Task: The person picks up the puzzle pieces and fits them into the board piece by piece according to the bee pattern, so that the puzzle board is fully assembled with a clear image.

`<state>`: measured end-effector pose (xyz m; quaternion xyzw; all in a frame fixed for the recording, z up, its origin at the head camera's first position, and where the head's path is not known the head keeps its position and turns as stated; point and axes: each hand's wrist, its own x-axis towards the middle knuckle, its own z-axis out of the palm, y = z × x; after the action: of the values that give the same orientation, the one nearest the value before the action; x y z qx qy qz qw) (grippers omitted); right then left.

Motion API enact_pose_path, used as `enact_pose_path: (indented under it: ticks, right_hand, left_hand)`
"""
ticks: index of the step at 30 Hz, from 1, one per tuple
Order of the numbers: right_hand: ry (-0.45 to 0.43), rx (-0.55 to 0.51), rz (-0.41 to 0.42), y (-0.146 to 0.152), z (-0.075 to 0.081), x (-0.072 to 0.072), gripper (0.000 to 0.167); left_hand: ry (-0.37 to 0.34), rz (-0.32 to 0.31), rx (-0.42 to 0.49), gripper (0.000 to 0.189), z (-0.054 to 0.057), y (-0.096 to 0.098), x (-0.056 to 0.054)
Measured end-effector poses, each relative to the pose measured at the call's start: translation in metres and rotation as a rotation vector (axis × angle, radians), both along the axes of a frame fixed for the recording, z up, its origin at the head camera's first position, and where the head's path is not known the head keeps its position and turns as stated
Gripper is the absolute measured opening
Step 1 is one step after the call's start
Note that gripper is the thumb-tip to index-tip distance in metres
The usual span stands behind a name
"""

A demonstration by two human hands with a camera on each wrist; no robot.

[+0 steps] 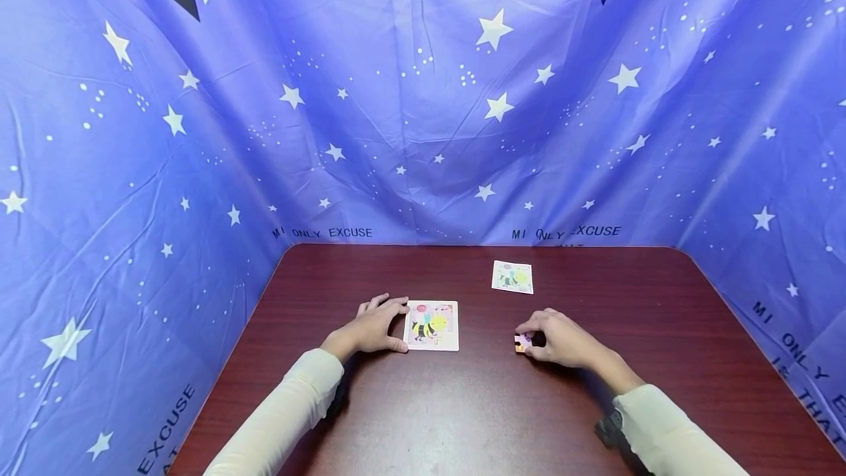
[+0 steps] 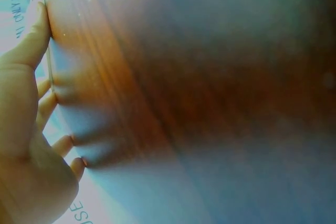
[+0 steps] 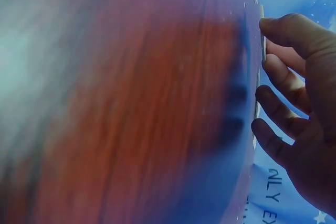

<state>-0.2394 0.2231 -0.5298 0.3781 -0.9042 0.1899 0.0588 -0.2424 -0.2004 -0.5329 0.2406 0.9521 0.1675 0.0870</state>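
Observation:
A square jigsaw puzzle (image 1: 432,325) with a yellow-and-black bee picture and a pale border lies on the table left of the middle. My left hand (image 1: 375,329) rests beside it, with thumb and forefinger spread along its left edge near the two corners. The left wrist view shows the spread fingers (image 2: 47,106) reaching down to the tabletop. To the right of the puzzle, my right hand (image 1: 562,340) pinches a small jigsaw piece (image 1: 521,344), purple, black and orange, between thumb and fingers. In the right wrist view that piece shows as a thin edge (image 3: 263,43).
A pale picture card (image 1: 512,278) with a similar bee lies farther back, right of the puzzle. The dark red wooden table (image 1: 423,417) has rounded far corners. Blue star-printed cloth (image 1: 423,131) hangs around its back and sides.

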Motion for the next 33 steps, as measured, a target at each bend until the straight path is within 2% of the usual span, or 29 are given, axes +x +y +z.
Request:
enact_pose_path:
  ticks: [7,18,33]
  right_hand:
    - [0.004,-0.008,0.038,-0.012,-0.001,-0.005,0.025]
    - [0.008,-0.012,0.081,-0.033,-0.002,-0.010,0.024]
    - [-0.020,-0.003,0.094,-0.073,0.008,-0.019,0.025]
  left_hand:
    - [0.000,-0.004,0.013,0.081,0.004,0.001,0.000]
    - [-0.002,0.000,0.016,0.081,0.003,0.000,0.000]
    - [-0.009,-0.003,-0.011,0.083,0.002,0.000,-0.001]
